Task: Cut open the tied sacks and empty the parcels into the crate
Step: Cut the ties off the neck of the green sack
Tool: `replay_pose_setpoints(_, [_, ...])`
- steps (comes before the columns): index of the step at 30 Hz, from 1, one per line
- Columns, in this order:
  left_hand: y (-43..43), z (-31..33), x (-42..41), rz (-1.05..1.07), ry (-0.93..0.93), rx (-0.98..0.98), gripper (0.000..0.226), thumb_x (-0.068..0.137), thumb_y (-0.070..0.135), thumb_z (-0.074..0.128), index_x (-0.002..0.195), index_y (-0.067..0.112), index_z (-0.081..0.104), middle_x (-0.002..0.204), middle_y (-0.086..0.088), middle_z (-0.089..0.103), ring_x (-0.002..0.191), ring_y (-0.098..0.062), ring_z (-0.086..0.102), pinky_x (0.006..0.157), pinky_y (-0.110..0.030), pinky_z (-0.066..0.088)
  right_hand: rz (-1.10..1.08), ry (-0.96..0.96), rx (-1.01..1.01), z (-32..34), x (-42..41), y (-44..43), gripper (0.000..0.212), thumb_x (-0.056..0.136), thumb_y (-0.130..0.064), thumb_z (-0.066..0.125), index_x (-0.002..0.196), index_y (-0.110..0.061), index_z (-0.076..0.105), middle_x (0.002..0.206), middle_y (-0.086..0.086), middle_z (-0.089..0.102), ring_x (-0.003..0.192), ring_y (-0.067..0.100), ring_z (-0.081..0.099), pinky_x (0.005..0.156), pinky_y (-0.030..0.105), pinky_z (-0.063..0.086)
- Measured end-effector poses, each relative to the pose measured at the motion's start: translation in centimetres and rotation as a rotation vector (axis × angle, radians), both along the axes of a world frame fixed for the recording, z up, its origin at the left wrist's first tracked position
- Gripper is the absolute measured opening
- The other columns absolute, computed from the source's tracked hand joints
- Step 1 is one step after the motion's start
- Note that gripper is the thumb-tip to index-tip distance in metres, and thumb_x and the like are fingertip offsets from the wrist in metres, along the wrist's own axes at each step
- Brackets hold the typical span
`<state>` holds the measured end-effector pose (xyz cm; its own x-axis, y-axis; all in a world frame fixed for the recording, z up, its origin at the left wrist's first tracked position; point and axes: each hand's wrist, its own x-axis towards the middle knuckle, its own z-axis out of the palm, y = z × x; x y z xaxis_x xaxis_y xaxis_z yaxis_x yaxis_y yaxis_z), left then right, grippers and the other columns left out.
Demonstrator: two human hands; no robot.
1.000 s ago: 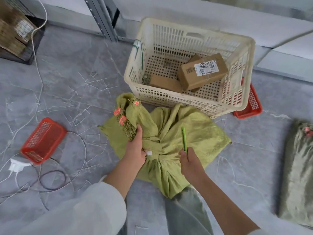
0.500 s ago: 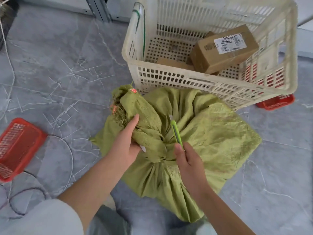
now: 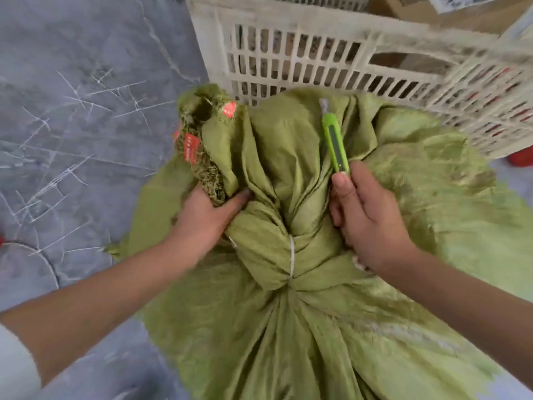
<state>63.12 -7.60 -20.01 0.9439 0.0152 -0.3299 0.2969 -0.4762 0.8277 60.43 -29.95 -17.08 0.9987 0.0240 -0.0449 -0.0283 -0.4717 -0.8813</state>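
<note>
Grey veined floor [image 3: 72,125] takes up the left side, running from the top edge down to the sack's ragged left border. The green woven sack [image 3: 288,327] lies on this floor in the middle and fills most of the lower frame. Its far edge is pushed up against the near wall of the crate [image 3: 317,53].

The left hand [image 3: 204,217] grips the bunched top of the sack. Its fingers curl round the fabric just below the frayed mouth [image 3: 199,157], and its thumb lies across a fold. Red tags [image 3: 191,145] hang on that frayed rim.

Between the two hands a white tie [image 3: 292,255] cinches the neck, and the cloth fans out in pleats below it.

To the right of the neck, the right hand [image 3: 372,217] holds a green utility knife [image 3: 336,142], with the fingers wrapped round the handle and the thumb laid along its back. The blade points away, toward the crate, and sits over the folds short of the crate wall. Its tip is blurred.

The cream slatted crate spans the top from centre to right. A brown parcel [image 3: 461,13] is visible inside at the upper right. A bit of red basket [image 3: 522,155] shows at the right edge, beside the crate's corner.
</note>
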Motion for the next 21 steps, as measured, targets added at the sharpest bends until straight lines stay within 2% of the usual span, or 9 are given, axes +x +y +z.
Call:
replay_pose_setpoints(2, [-0.2,-1.4,0.2,0.006,-0.070,-0.122,0.031,0.085,0.026,0.070,0.112,0.034,0.058,0.103,0.028,0.057,0.084,0.024,0.055,0.077,0.006,0.036,-0.012,-0.084,0.045,-1.3,0.1,0.1,0.031,0.101,-0.029,0.036,0.080,-0.007,0.041,0.056,0.006,0.049,0.043,0.004,0.045,0.042,0.011,0.034])
replay_pose_setpoints(4, [-0.4,-1.7,0.7,-0.009,-0.110,-0.232,0.030,0.085,0.017,0.066,0.098,0.042,0.053,0.091,0.036,0.056,0.077,0.031,0.052,0.069,0.009,0.035,-0.037,-0.113,0.123,-1.8,0.2,0.2,0.034,0.103,-0.031,0.037,0.081,-0.006,0.042,0.052,0.008,0.045,0.039,0.003,0.042,0.039,0.011,0.031])
replay_pose_setpoints(7, [-0.1,-1.2,1.6,-0.088,-0.075,-0.276,0.028,0.081,0.029,0.067,0.095,0.047,0.050,0.081,0.046,0.056,0.078,0.032,0.051,0.070,0.008,0.035,-0.010,-0.040,0.304,-1.6,1.3,0.2,0.028,0.101,-0.031,0.040,0.084,-0.009,0.044,0.046,0.005,0.033,0.034,0.008,0.030,0.031,0.016,0.025])
replay_pose_setpoints(10, [1.9,-0.6,2.2,-0.132,0.015,-0.133,0.039,0.063,0.068,0.069,0.094,0.046,0.059,0.095,0.031,0.062,0.088,0.012,0.060,0.085,-0.010,0.042,0.041,-0.011,0.428,-1.1,2.1,0.2,0.019,0.101,-0.020,0.039,0.087,-0.008,0.045,0.045,-0.004,0.029,0.033,0.009,0.023,0.031,0.017,0.019])
replay_pose_setpoints(12, [4.4,0.4,1.4,-0.161,0.155,-0.176,0.057,0.046,0.083,0.069,0.078,0.036,0.071,0.084,0.005,0.072,0.075,-0.015,0.069,0.070,-0.020,0.053,0.068,-0.038,0.367,-0.9,2.9,0.6,0.020,0.103,-0.019,0.039,0.087,-0.010,0.047,0.046,-0.004,0.030,0.034,0.008,0.024,0.033,0.018,0.021])
replay_pose_setpoints(14, [6.8,1.5,-0.7,-0.320,0.425,-0.375,0.078,0.037,0.084,0.072,0.070,0.013,0.070,0.071,-0.021,0.067,0.058,-0.030,0.066,0.051,-0.026,0.053,0.056,-0.076,0.241,-0.6,3.8,1.0,0.025,0.103,-0.029,0.042,0.087,-0.011,0.049,0.048,-0.007,0.032,0.037,0.007,0.028,0.037,0.021,0.025])
replay_pose_setpoints(17, [5.6,2.4,-4.0,-0.504,0.570,-0.461,0.083,0.045,0.080,0.074,0.089,0.009,0.074,0.093,-0.015,0.075,0.082,-0.027,0.072,0.068,-0.030,0.055,-0.016,-0.158,-0.014,-0.9,3.7,1.4,0.024,0.101,-0.038,0.044,0.088,-0.019,0.051,0.057,-0.002,0.041,0.049,0.007,0.039,0.045,0.028,0.034])
replay_pose_setpoints(19, [2.7,3.0,-5.7,-0.452,0.409,-0.395,0.074,0.039,0.082,0.074,0.101,0.041,0.071,0.107,0.009,0.074,0.101,-0.008,0.068,0.084,-0.025,0.049,-0.053,-0.179,-0.104,-1.0,3.1,2.0,0.024,0.101,-0.039,0.042,0.091,-0.019,0.050,0.060,0.001,0.045,0.054,0.011,0.043,0.050,0.033,0.038])
replay_pose_setpoints(21, [0.1,3.1,-6.5,-0.247,0.300,-0.464,0.063,0.040,0.071,0.080,0.098,0.052,0.066,0.109,0.019,0.071,0.105,0.000,0.065,0.091,-0.026,0.046,-0.077,-0.166,-0.095,-0.9,2.9,2.3,0.026,0.101,-0.039,0.042,0.092,-0.016,0.051,0.059,-0.004,0.044,0.054,0.010,0.043,0.051,0.031,0.037])
